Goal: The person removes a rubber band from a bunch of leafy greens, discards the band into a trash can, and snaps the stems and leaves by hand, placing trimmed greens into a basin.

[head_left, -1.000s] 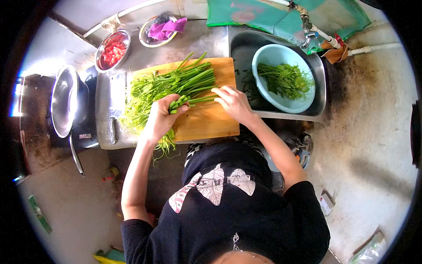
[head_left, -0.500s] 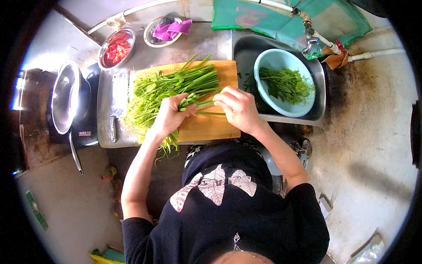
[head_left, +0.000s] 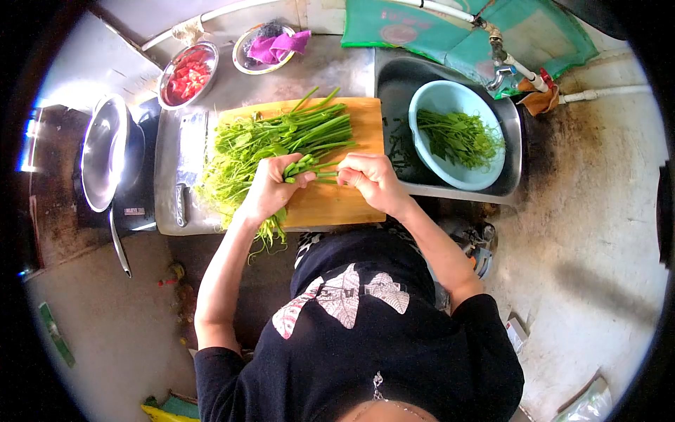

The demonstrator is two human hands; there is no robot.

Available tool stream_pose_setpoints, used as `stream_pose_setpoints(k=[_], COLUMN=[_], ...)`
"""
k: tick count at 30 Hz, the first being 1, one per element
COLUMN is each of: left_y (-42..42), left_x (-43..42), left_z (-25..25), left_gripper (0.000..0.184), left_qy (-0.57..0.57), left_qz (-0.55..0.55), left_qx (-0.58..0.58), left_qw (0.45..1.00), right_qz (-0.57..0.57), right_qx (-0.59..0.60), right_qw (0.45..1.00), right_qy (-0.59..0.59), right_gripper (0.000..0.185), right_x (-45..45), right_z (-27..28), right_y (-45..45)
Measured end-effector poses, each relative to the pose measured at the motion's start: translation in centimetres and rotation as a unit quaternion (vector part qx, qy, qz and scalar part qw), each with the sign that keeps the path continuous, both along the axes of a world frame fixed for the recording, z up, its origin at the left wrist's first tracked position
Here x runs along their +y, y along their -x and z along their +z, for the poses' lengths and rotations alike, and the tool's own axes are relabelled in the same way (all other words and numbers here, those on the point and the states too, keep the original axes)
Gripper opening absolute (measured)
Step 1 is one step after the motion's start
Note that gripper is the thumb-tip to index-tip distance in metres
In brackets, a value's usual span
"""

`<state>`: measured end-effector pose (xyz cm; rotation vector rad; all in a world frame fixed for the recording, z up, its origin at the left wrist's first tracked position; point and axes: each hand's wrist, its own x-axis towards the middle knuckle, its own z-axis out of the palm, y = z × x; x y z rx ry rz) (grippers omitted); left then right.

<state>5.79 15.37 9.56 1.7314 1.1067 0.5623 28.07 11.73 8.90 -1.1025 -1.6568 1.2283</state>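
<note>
A large heap of leafy green stems (head_left: 281, 133) with curly tendrils lies on the wooden cutting board (head_left: 344, 204), its leaves spilling over the left and front edges. My left hand (head_left: 273, 186) is closed around a small bunch of green stems (head_left: 302, 167) in front of the heap, cut ends pointing right. My right hand (head_left: 371, 181) pinches the right end of a stem from that bunch, thumb against the fingers. The two hands are a short gap apart, with thin stems spanning between them above the board.
Right of the board, a light blue basin (head_left: 455, 179) holding greens sits in the metal sink (head_left: 394, 70), below a faucet (head_left: 500, 74). Behind are a bowl of red pieces (head_left: 188, 77) and a bowl with a purple cloth (head_left: 280, 48). A knife (head_left: 181, 204) and pan (head_left: 105, 155) are left.
My right hand has shifted slightly left and down, closer to my left hand, and its fingers are curled tighter. My left hand keeps its hold on the bunch.
</note>
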Motion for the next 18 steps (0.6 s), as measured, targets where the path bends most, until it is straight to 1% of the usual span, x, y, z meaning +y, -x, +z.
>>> stream_pose_setpoints(k=[1, 2, 3, 4, 5, 6, 7, 8, 10, 12, 14, 18], left_y=[0.0, -0.1, -0.4, -0.5, -0.3, -0.1, 0.1, -0.1, -0.7, -0.9, -1.1, -1.1], left_x=[0.0, 0.0, -0.1, -0.3, -0.2, 0.0, 0.1, 0.0, -0.1, -0.1, 0.0, -0.2], left_z=[0.0, 0.1, 0.3, 0.5, 0.5, 0.5, 0.6, 0.9, 1.5, 1.1, 0.9, 1.2], left_gripper=[0.017, 0.017, 0.017, 0.017, 0.017, 0.018, 0.020, 0.020, 0.018, 0.019, 0.020, 0.020], left_qy=[0.006, 0.007, 0.016, 0.026, 0.026, 0.032, 0.039, 0.041, -0.002, -0.021, -0.040, -0.047], left_qz=[-0.002, -0.003, 0.009, 0.022, 0.024, 0.007, -0.011, -0.012, 0.001, -0.007, -0.018, -0.019], left_qx=[-0.003, -0.003, -0.026, -0.051, -0.051, -0.013, 0.025, 0.026, 0.024, 0.031, 0.038, 0.050], left_qw=[1.000, 1.000, 0.999, 0.998, 0.998, 0.999, 0.999, 0.999, 1.000, 0.999, 0.998, 0.997], right_qz=[0.001, -0.003, -0.008, -0.008, 0.008, 0.023, 0.044, 0.043, 0.071, 0.058, 0.064, 0.048], right_qx=[0.001, 0.057, 0.111, 0.111, 0.091, 0.072, 0.019, 0.019, -0.122, -0.139, -0.242, -0.268], right_qw=[1.000, 0.998, 0.991, 0.991, 0.992, 0.993, 0.996, 0.995, 0.988, 0.985, 0.952, 0.943], right_qy=[0.001, 0.039, 0.077, 0.080, 0.083, 0.086, 0.081, 0.083, -0.063, -0.087, -0.177, -0.190], right_gripper=[0.017, 0.018, 0.019, 0.019, 0.020, 0.021, 0.020, 0.020, 0.016, 0.013, 0.010, 0.011], right_x=[-0.1, -0.2, -0.3, -0.6, -0.6, -0.5, -0.3, 0.1, 0.8, 0.8, 0.8, 0.5], right_z=[-0.2, -0.4, -0.5, -0.5, -0.2, 0.1, 0.9, 0.8, 0.9, 1.4, 1.3, 1.1], right_y=[0.1, 0.1, 0.0, 0.0, -0.1, -0.2, -0.6, -1.0, -1.4, -1.1, -0.9, -0.5])
